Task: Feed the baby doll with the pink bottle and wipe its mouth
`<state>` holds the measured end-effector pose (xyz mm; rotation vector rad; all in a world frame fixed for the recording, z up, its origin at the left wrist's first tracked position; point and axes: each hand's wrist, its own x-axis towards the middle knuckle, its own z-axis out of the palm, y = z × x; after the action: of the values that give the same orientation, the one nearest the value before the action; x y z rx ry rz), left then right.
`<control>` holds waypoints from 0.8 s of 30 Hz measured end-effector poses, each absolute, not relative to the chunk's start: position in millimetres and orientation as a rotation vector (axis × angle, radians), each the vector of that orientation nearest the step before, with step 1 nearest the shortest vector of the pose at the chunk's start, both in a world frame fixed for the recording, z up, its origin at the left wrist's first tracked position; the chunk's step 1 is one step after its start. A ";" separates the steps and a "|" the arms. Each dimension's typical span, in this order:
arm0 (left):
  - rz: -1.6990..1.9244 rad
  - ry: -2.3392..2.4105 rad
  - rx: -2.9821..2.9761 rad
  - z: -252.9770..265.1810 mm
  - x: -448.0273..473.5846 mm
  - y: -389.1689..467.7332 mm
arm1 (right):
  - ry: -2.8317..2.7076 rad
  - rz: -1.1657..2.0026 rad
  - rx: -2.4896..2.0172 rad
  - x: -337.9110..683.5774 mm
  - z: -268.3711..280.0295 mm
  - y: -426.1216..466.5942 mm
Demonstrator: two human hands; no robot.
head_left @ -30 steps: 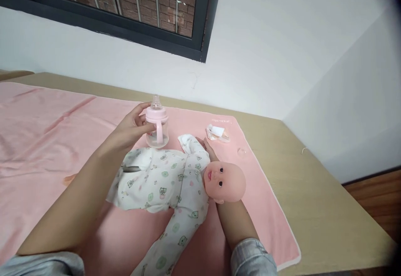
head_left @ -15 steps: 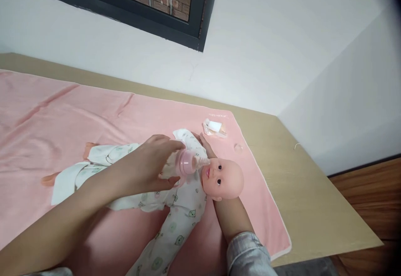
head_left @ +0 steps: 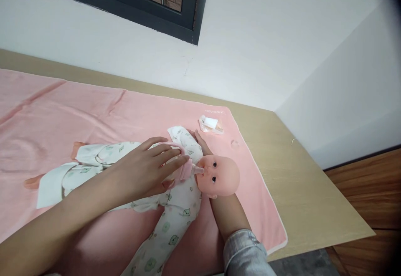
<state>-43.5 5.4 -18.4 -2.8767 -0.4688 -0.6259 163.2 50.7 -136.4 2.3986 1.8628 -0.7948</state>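
Note:
A bald baby doll [head_left: 224, 175] in a white patterned suit lies on its back, its head to the right. My left hand [head_left: 150, 165] is closed round a baby bottle [head_left: 187, 170] with a pink collar and pink handles. The bottle's clear teat [head_left: 198, 170] points at the doll's mouth and appears to touch it. My right forearm passes beneath the doll's neck, and my right hand [head_left: 200, 139] curls round its far shoulder, the fingers partly hidden by the sleeve. Most of the bottle's body is covered by my left hand.
Under the doll, a pink blanket [head_left: 84, 113] covers much of the wooden tabletop [head_left: 300, 192]. A small clear packet with a white label [head_left: 210, 124] and a clear round cap [head_left: 234, 143] lie beyond its head. A white wall [head_left: 244, 59] and dark window frame [head_left: 191, 25] stand behind.
The bottle's teat has come from above the doll's face down to its mouth. My left hand has turned, so its back and fingers now face up over the bottle. The view has shifted slightly.

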 end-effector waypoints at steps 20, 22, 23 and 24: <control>-0.526 -0.446 -2.804 -17.7 -40.5 0.1 | 1.968 -1.040 2.368 179.2 -163.8 62.7; -0.534 -0.443 -2.791 -18.1 -39.9 -0.4 | 2.215 -1.081 2.310 181.2 -167.8 63.6; -0.537 -0.449 -2.787 -18.4 -39.7 -0.6 | 2.287 -1.092 2.283 182.0 -168.9 63.8; -0.538 -0.455 -2.785 -18.5 -39.5 -0.8 | 2.291 -1.092 2.277 182.3 -169.2 63.9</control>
<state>-39.5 -0.8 -18.5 -2.7849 -0.4555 -0.5382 182.3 63.9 -169.2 2.2773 2.2906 -1.0925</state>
